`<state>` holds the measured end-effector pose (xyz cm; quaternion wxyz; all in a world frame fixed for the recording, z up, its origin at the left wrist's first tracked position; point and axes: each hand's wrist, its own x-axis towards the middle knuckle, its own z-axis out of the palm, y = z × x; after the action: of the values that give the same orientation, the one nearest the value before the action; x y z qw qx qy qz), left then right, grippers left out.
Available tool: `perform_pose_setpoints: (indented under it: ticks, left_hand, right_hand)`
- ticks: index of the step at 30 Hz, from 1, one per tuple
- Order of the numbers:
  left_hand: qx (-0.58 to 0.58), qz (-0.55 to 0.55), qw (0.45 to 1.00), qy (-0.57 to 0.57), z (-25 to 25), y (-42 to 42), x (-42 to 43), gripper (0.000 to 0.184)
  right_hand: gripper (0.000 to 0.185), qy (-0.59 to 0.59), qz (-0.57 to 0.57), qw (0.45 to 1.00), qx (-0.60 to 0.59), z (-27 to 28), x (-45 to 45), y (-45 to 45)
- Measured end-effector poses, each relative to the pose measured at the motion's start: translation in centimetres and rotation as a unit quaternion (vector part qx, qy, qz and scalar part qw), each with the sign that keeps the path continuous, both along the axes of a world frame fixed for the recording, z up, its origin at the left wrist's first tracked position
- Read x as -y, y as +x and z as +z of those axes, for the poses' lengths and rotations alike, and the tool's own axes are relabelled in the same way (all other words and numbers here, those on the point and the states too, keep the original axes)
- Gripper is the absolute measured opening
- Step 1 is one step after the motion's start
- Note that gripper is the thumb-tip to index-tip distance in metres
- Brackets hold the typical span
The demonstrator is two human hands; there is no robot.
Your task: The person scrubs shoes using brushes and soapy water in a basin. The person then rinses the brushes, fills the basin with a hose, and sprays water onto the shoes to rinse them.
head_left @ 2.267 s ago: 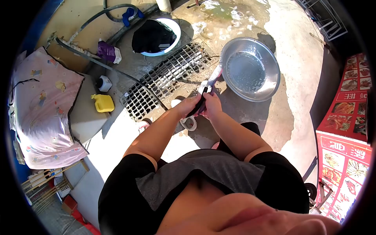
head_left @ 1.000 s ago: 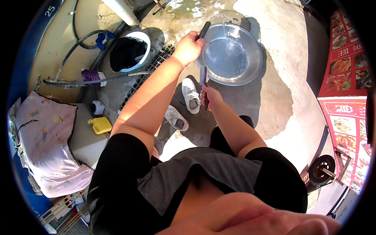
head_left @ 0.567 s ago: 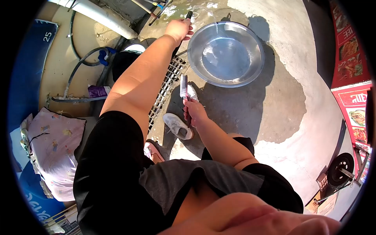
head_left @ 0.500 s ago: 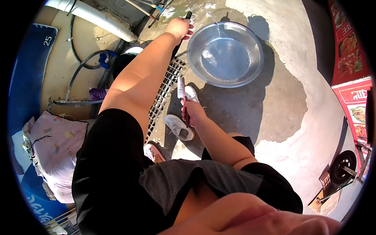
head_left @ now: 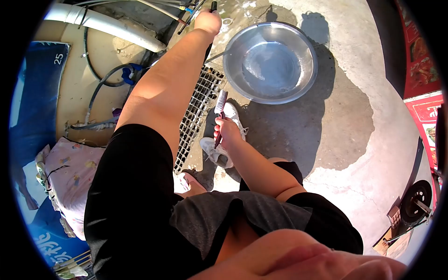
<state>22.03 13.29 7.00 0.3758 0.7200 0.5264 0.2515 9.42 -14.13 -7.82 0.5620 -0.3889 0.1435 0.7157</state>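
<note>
My left hand [head_left: 208,21], at the upper left of the basin, is closed around a black hose-like tube [head_left: 213,6]. One end shows above the fist and a dark length runs below it; its exact kind is unclear. A wide metal basin [head_left: 305,79] with some water in it stands on the ground. Lower down, my right hand [head_left: 227,132] grips a scrub brush [head_left: 220,102] by its dark handle, pale bristles pointing upward. Beneath the brush lie two white shoes, one shoe [head_left: 238,122] farther off and the other shoe [head_left: 218,154] nearer, partly covered by my hand.
A metal drain grate [head_left: 189,126] runs left of the shoes. A white pipe [head_left: 112,28] and hoses [head_left: 88,100] line the left wall, with a pink patterned cover [head_left: 70,179] below. The concrete is wet around the basin. A black wheel-like disc [head_left: 414,203] stands at right.
My left hand has moved slightly up and left with the black tube. The thin water stream seen at the basin earlier no longer shows. The brush tilts a little more to the right.
</note>
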Motion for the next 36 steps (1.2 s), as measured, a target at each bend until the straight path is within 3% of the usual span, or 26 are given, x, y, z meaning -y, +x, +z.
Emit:
perform_pose_setpoints:
  ticks: [7, 10, 20, 23, 26, 29, 36]
  left_hand:
    - [0.010, -0.001, 1.000, -0.005, -1.0, -0.1, 0.7, 0.022]
    - [0.006, 0.009, 1.000, -0.015, -1.4, 0.0, 1.4, 0.023]
    - [-0.002, -0.026, 0.999, 0.031, -2.6, 0.5, -0.5, 0.023]
    - [-0.022, -0.001, 0.997, 0.079, -4.1, 0.5, -2.0, 0.035]
    - [-0.010, -0.025, 0.999, 0.020, -2.2, 0.4, -0.2, 0.024]
    - [-0.032, 0.005, 0.998, 0.053, -3.5, 0.5, -1.0, 0.035]
    - [-0.024, -0.016, 0.999, 0.023, -3.6, 1.0, 0.2, 0.031]
  right_hand:
    - [0.011, 0.000, 0.052, 0.999, 0.006, 0.7, 0.3, 0.0]
    - [0.010, 0.018, -0.002, 1.000, 0.008, 0.3, 0.5, -0.4]
    - [0.010, 0.009, -0.013, 1.000, 0.015, 0.6, 0.7, 0.4]
    - [0.010, 0.014, 0.000, 1.000, 0.019, 1.2, 0.9, 0.7]
    - [0.010, 0.009, 0.011, 1.000, 0.018, 1.6, 1.0, 1.0]
    - [0.010, 0.014, 0.002, 1.000, 0.019, 0.6, 0.7, 0.8]
    - [0.011, 0.017, 0.008, 1.000, 0.003, 1.0, 1.0, 1.2]
